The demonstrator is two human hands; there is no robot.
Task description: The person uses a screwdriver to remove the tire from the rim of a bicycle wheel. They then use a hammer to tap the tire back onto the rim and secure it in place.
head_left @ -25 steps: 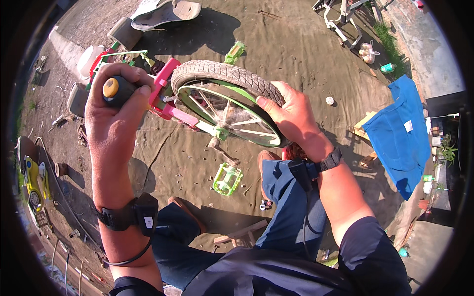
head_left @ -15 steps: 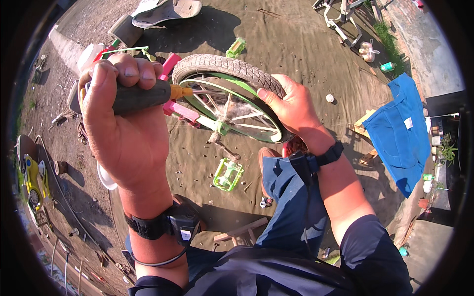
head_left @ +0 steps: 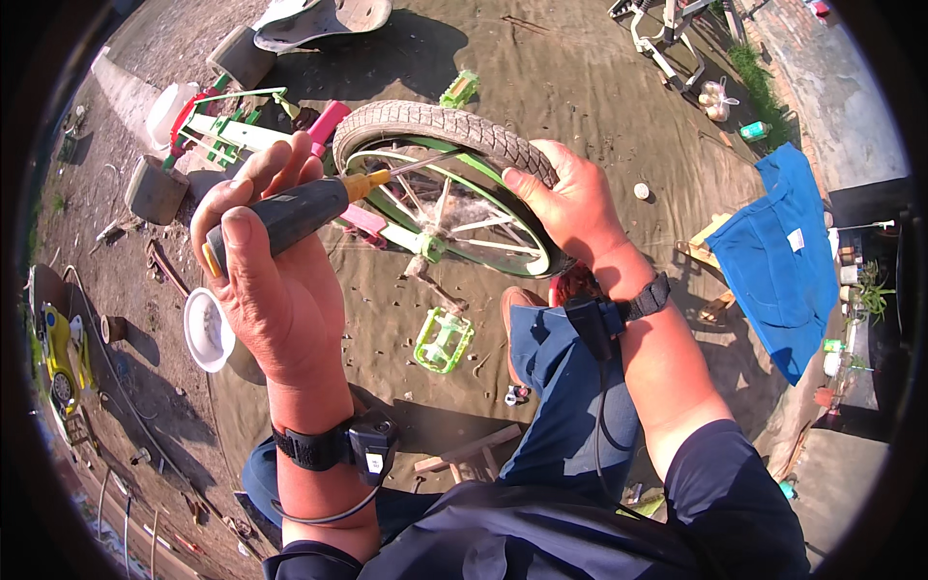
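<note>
A screwdriver [head_left: 302,215] with a dark handle and yellow collar lies in my left hand [head_left: 290,314], thumb on one side and fingers curled on the other. Its thin shaft reaches toward the rim's edge beneath the tyre; whether the tip touches is unclear. My right hand [head_left: 578,205] grips the right side of the dusty black tyre [head_left: 430,118], thumb on top, other fingers partly hidden behind. The small wheel has a green rim [head_left: 522,208] and pale spokes. Below its hub, a crank leads to a light green pedal [head_left: 445,340]; another pedal [head_left: 459,89] shows beyond the tyre.
A white bowl [head_left: 209,329] stands left of my left wrist. Farther off are a green frame with small wheels [head_left: 157,191], a dirty seat-like shell [head_left: 324,21] and a yellow tool [head_left: 63,358]. A blue cloth [head_left: 781,271] hangs over a wooden stand at right.
My left hand has turned and shifted slightly right and down, its fingers loosening around the screwdriver. The handle now slants upward toward the tyre. My right hand keeps its hold on the tyre.
</note>
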